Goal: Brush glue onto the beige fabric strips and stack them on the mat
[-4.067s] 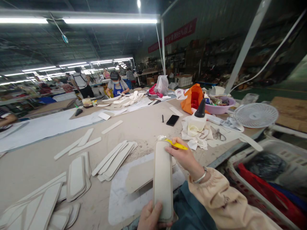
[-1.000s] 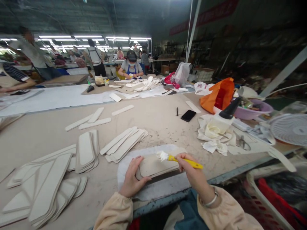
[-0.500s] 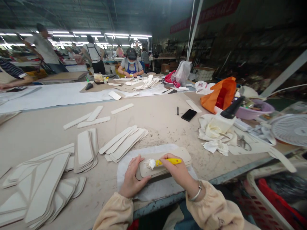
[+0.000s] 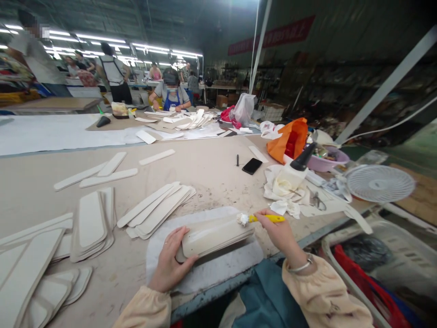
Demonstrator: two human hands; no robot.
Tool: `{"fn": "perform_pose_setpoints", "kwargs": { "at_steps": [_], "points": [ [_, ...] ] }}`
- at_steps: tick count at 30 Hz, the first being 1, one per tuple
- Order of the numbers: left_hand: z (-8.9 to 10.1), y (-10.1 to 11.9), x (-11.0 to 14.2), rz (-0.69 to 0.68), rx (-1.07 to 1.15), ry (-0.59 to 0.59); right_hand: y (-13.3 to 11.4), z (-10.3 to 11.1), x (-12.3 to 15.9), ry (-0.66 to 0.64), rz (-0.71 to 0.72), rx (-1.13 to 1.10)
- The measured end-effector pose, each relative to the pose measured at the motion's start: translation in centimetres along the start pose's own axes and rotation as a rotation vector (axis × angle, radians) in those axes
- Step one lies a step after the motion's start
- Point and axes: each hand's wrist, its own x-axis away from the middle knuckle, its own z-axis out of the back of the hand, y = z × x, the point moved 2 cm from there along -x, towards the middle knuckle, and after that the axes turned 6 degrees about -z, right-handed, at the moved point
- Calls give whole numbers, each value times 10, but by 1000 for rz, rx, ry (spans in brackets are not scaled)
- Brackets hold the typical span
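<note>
My right hand [image 4: 278, 231] is closed round the yellow handle of a brush [image 4: 276, 218]. Its white-coated bristles touch the right end of the top strip in a stack of pale, round-ended strips [image 4: 213, 235]. Part of that strip has a wet-looking sheen. At the stack's left end, my left hand [image 4: 174, 257] grips it, thumb along the near edge and fingers at the far side. Under the stack lies a white sheet [image 4: 218, 273], close to the table's front edge.
Piles of similar strips [image 4: 90, 221] lie to the left. Beyond are a phone [image 4: 252, 166], a white bottle with a black nozzle [image 4: 290, 176], scissors [image 4: 317, 201] and an orange bag [image 4: 288, 141]. A fan [image 4: 380, 183] and basket [image 4: 327, 246] stand right. A co-worker [image 4: 170, 93] sits opposite.
The brush has travelled rightward in my right hand, from the left part of the top strip to its right end. My left hand stays on the stack. The view has turned slightly right.
</note>
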Motion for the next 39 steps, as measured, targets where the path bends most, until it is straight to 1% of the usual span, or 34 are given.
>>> {"fn": "perform_pose_setpoints", "kwargs": {
  "at_steps": [2, 3, 5, 8, 10, 12, 14, 16, 18, 22, 24, 26, 28, 30, 32, 34, 36, 38, 39],
  "points": [
    [0, 0, 0, -3, 5, -1, -3, 1, 4, 32, 50, 23],
    [0, 0, 0, -3, 7, -4, -6, -1, 8, 33, 72, 13],
    [1, 0, 0, -4, 11, -13, -16, -13, 20, -14, 87, -59],
    [2, 1, 0, -9, 19, -29, -34, -45, 38, -206, 35, -227],
    [2, 0, 0, -8, 23, -32, -44, -68, 48, -334, -8, -299],
    [2, 0, 1, -2, 24, -30, -48, -86, 52, -414, -28, -329],
    [3, 0, 1, 0, 22, -22, -47, -95, 50, -451, -44, -327],
    [3, 1, 0, -4, 16, -13, -42, -93, 44, -459, -73, -303],
    [4, 3, -1, -8, 13, -5, -35, -80, 36, -422, -89, -253],
    [4, 4, -3, -2, 13, -13, -19, -38, 18, -275, -78, -103],
    [3, 2, -3, -8, 16, -19, -13, -18, 13, -189, -50, -17],
    [2, 1, -2, -19, 19, -16, -8, -4, 11, -107, 16, 63],
    [2, -1, -1, -24, 15, -9, -6, 3, 13, -24, 137, 150],
    [1, -1, -1, -25, 6, -2, -7, 0, 18, 70, 301, 266],
    [1, -1, 0, -26, -5, 1, -10, -10, 27, 117, 449, 404],
    [1, 0, 0, -32, -17, 2, -16, -26, 40, 77, 539, 528],
    [1, 0, 0, -45, -25, 2, -26, -44, 59, -21, 603, 597],
    [0, -2, 1, -52, -22, 6, -40, -63, 78, -139, 682, 584],
    [-1, -2, 2, -53, -17, 9, -47, -72, 86, -199, 716, 541]
  ]
}}
